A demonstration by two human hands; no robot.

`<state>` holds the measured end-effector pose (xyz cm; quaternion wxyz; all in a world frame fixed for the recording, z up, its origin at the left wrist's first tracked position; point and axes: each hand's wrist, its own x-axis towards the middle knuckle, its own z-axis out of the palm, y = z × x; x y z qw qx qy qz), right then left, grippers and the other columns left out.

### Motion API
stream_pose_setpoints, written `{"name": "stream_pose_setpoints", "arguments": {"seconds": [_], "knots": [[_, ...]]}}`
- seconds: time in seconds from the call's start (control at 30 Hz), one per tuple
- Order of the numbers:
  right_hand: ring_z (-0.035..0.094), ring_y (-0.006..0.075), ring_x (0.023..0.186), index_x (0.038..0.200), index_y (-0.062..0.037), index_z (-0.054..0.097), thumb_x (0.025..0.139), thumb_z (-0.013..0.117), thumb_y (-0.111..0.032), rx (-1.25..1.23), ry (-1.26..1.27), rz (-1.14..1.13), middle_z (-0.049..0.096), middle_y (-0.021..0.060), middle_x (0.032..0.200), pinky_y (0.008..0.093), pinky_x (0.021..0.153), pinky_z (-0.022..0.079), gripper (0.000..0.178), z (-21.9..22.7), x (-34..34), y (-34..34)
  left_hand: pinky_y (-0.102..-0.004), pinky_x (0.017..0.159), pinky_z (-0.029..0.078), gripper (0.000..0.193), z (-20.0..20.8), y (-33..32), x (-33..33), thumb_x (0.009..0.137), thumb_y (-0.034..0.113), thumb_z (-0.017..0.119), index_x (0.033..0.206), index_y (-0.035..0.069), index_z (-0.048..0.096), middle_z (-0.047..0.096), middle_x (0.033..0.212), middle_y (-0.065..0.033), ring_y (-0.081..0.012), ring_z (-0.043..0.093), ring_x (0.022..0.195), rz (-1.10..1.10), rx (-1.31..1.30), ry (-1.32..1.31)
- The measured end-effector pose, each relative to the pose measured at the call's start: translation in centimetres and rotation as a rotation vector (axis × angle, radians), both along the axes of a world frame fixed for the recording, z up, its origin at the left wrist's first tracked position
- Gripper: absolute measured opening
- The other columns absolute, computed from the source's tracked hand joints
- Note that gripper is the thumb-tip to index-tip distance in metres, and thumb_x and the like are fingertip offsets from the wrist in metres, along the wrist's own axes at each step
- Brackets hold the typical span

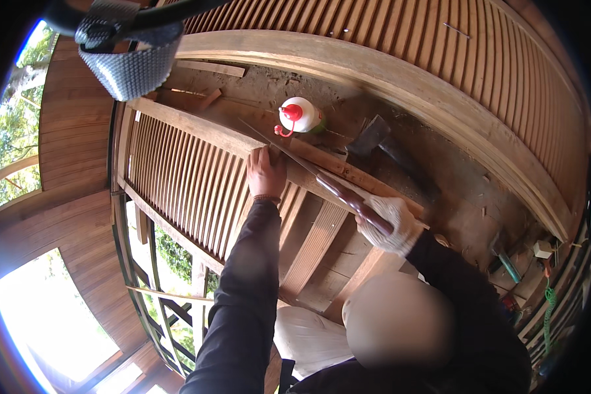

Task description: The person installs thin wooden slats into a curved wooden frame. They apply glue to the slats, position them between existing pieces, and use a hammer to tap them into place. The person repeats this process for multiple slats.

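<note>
My left hand, bare, grips the end of the top rail of a slatted wooden panel, its fingers bent over the edge. In my right hand, which wears a pale knit glove, is the brown handle of what looks like a handsaw. Its thin blade shows nearly edge-on and slants up and left across the rail's end, close beside my left fingers. Whether its edge touches the wood I cannot tell. Just beyond the blade stands a white bottle with a red cap.
An axe with a dark handle lies right of the bottle. Farther right is a hammer with a teal handle. A large slatted panel with a curved-looking rail spans the far side. Loose boards lie under my arms.
</note>
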<state>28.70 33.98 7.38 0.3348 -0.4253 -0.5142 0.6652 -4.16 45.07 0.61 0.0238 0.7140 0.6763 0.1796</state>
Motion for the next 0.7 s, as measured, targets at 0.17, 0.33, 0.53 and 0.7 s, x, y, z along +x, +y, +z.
{"name": "stream_pose_setpoints", "arguments": {"seconds": [0.17, 0.33, 0.53, 0.7], "knots": [[0.059, 0.0248, 0.063, 0.077, -0.0071, 0.063, 0.078, 0.074, -0.012, -0.073, -0.428, 0.024, 0.06, 0.0066, 0.071, 0.035, 0.06, 0.048, 0.012, 7.9, 7.9, -3.8, -0.0491, 0.094, 0.05, 0.043, 0.7, -0.3, 0.5, 0.085, 0.03, 0.076, 0.118, 0.005, 0.065, 0.063, 0.112, -0.015, -0.0375, 0.06, 0.109, 0.066, -0.019, 0.009], [0.059, 0.0375, 0.062, 0.076, -0.007, 0.062, 0.07, 0.076, -0.023, 0.206, -0.896, 0.128, 0.056, 0.0129, 0.068, 0.0447, 0.055, 0.045, 0.022, 14.4, 15.9, -7.5, -0.0489, 0.095, 0.05, 0.045, 1.3, -0.2, 1.5, 0.087, 0.037, 0.076, 0.118, 0.005, 0.065, 0.063, 0.114, -0.0142, -0.0368, 0.059, 0.111, 0.107, 0.001, 0.039], [0.06, 0.0265, 0.052, 0.071, -0.0097, 0.06, 0.087, 0.071, -0.052, 0.24, -0.858, -0.269, 0.056, 0.0074, 0.058, 0.039, 0.05, 0.042, 0.047, 17.4, 23.1, -18.9, -0.0482, 0.097, 0.05, 0.043, 1.4, 0.6, 0.0, 0.088, 0.037, 0.075, 0.117, 0.007, 0.067, 0.062, 0.115, -0.0137, -0.0364, 0.059, 0.114, 0.094, -0.092, -0.03], [0.064, 0.0345, 0.086, 0.087, -0.0077, 0.065, 0.089, 0.07, -0.033, 0.5, -1.311, 0.009, 0.065, 0.0094, 0.087, 0.0517, 0.078, 0.047, 0.026, 8.9, 28.1, -26.4, -0.0457, 0.087, 0.056, 0.042, 9.0, -1.3, -0.4, 0.09, 0.03, 0.076, 0.118, 0.001, 0.066, 0.063, 0.116, -0.0165, -0.0377, 0.066, 0.102, 0.118, 0.04, -0.265]]}}
